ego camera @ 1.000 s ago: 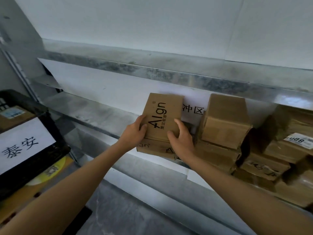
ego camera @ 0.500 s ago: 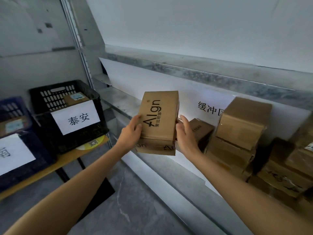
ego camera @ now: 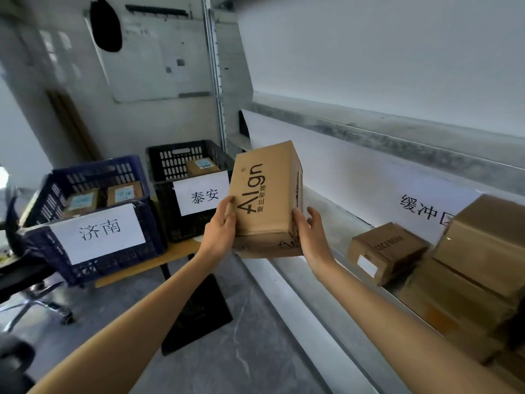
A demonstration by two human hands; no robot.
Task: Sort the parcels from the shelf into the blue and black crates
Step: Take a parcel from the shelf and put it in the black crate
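A brown cardboard parcel (ego camera: 265, 194) printed "Align" is held in the air in front of the shelf, clear of it. My left hand (ego camera: 220, 226) grips its left side and my right hand (ego camera: 311, 231) presses its right side. To the left, on a low wooden table, stand a blue crate (ego camera: 93, 217) with a white paper sign and two parcels inside, and a black crate (ego camera: 181, 166) with its own sign and one parcel inside. More brown parcels (ego camera: 466, 251) are stacked on the metal shelf (ego camera: 326, 211) at the right.
A small brown box (ego camera: 386, 251) lies alone on the shelf beside the stack. A chair base (ego camera: 34, 305) stands at the lower left under a dark desk edge. A black mat (ego camera: 196, 311) lies on the grey floor. A whiteboard (ego camera: 153, 58) hangs on the back wall.
Both hands lifted the Align parcel off the shelf stack and carried it left. The view swung left, bringing the blue and black crates into sight.
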